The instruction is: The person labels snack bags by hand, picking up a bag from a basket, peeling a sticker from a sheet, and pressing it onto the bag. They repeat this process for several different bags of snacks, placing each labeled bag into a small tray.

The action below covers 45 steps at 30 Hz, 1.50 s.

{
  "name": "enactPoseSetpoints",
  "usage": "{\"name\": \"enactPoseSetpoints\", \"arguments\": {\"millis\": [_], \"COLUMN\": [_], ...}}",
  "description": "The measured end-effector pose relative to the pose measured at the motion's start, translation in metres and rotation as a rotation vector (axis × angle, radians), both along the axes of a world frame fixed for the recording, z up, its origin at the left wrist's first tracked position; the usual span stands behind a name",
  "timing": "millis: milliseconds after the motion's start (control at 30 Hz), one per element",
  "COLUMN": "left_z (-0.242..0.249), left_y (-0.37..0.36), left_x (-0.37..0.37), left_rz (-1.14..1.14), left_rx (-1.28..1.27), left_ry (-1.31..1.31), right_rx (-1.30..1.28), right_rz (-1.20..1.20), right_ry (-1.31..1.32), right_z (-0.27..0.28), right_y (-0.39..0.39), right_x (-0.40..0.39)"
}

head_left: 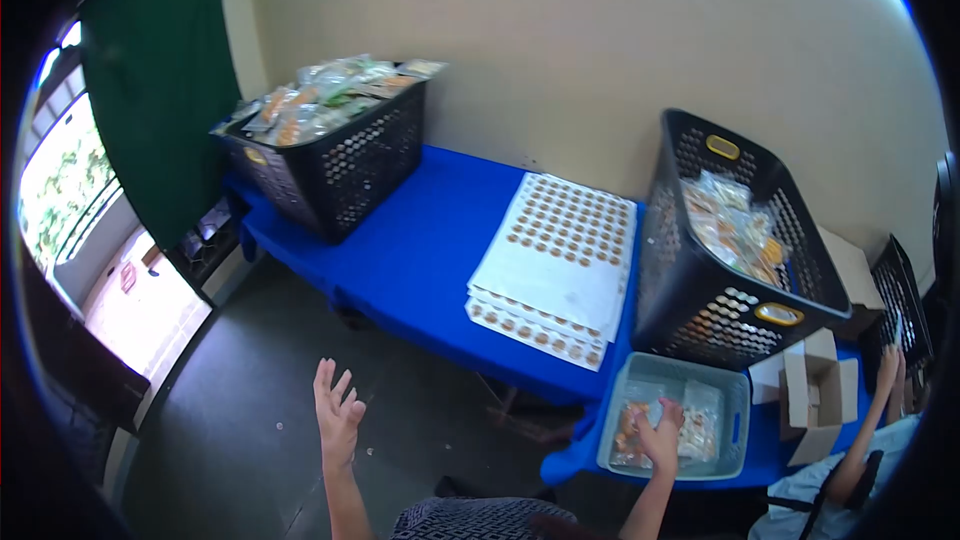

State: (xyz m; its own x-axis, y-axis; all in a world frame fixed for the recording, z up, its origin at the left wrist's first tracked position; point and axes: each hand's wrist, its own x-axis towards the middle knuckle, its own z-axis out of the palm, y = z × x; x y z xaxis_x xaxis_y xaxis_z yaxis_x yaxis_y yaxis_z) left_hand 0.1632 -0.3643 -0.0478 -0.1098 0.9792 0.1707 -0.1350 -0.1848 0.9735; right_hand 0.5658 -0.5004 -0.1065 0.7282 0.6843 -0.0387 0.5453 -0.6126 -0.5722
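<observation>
My left hand (340,412) is raised over the floor in front of the table, fingers spread and nothing in it. My right hand (660,437) reaches down into a grey-green plastic bin (737,460) at the table's front edge. Its thumb and fingers are apart, right over a clear packet with orange pieces (628,432). To the right in the same bin lies a clear packet with pale contents (700,430).
Sheets of round brown stickers (575,285) lie on the blue-covered table (400,240). Black baskets of packets stand at its left (350,175) and right (700,325). An open cardboard box (815,405) sits beside the bin. Another person (850,470) is at the far right.
</observation>
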Motion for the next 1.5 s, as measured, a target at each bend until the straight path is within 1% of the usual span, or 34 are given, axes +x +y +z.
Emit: {"name": "enactPoseSetpoints", "arguments": {"millis": [67, 100, 133, 200, 233, 267, 333, 400, 500, 600, 733, 800, 867, 1000, 1133, 1267, 1367, 1400, 1500], "left_z": [0.013, 0.018, 0.022, 0.034, 0.038, 0.04, 0.034, 0.031, 0.024, 0.017, 0.02, 0.016, 0.015, 0.024, 0.03, 0.033, 0.038, 0.04, 0.043], "left_y": [0.005, 0.006, 0.007, 0.007, 0.007, 0.006, 0.005, 0.002, 0.001, 0.005, 0.025, 0.039, 0.056, 0.101, 0.157, 0.208, 0.232, 0.239, 0.261], "left_x": [-0.028, -0.041, -0.054, -0.073, -0.08, -0.088, -0.106, -0.117, -0.139, -0.159, -0.183, -0.194, -0.203, -0.222, -0.236, -0.238, -0.234, -0.235, -0.242], "left_rz": [0.053, 0.054, 0.056, 0.105, 0.119, 0.132, 0.136, 0.166, 0.24, 0.309, 0.399, 0.454, 0.48, 0.546, 0.565, 0.549, 0.552, 0.54, 0.506], "left_rx": [-0.032, 0.035, 0.103, 0.127, 0.171, 0.215, 0.255, 0.232, 0.213, 0.19, 0.195, 0.235, 0.244, 0.268, 0.302, 0.322, 0.335, 0.342, 0.348], "left_ry": [-0.02, -0.063, -0.104, -0.132, -0.177, -0.218, -0.239, -0.328, -0.363, -0.386, -0.309, -0.346, -0.325, -0.302, -0.296, -0.287, -0.306, -0.32, -0.33], "right_rx": [0.32, 0.445, 0.445, 0.844, 0.888, 0.88, 0.954, 0.924, 0.809, 0.735, 0.653, 0.666, 0.64, 0.686, 0.734, 0.758, 0.82, 0.806, 0.895], "right_rz": [0.217, 0.251, 0.282, 0.543, 0.599, 0.629, 0.738, 0.768, 0.833, 0.912, 0.928, 0.942, 0.987, 1.02, 1.037, 1.015, 0.948, 0.944, 0.994], "right_ry": [0.198, 0.459, 0.463, 0.864, 0.91, 0.926, 1.09, 1.16, 1.265, 1.24, 1.245, 1.28, 1.273, 1.267, 1.183, 1.098, 1.042, 1.043, 0.945], "right_z": [0.024, 0.042, 0.05, 0.058, 0.062, 0.064, 0.064, 0.058, 0.048, 0.049, 0.054, 0.052, 0.058, 0.077, 0.095, 0.109, 0.121, 0.127, 0.146], "right_y": [0.026, 0.039, 0.052, 0.078, 0.091, 0.104, 0.129, 0.15, 0.182, 0.214, 0.263, 0.293, 0.325, 0.392, 0.45, 0.492, 0.519, 0.527, 0.549], "right_x": [-0.026, -0.047, -0.065, -0.094, -0.11, -0.123, -0.151, -0.174, -0.197, -0.222, -0.253, -0.267, -0.281, -0.303, -0.314, -0.316, -0.319, -0.322, -0.332]}}
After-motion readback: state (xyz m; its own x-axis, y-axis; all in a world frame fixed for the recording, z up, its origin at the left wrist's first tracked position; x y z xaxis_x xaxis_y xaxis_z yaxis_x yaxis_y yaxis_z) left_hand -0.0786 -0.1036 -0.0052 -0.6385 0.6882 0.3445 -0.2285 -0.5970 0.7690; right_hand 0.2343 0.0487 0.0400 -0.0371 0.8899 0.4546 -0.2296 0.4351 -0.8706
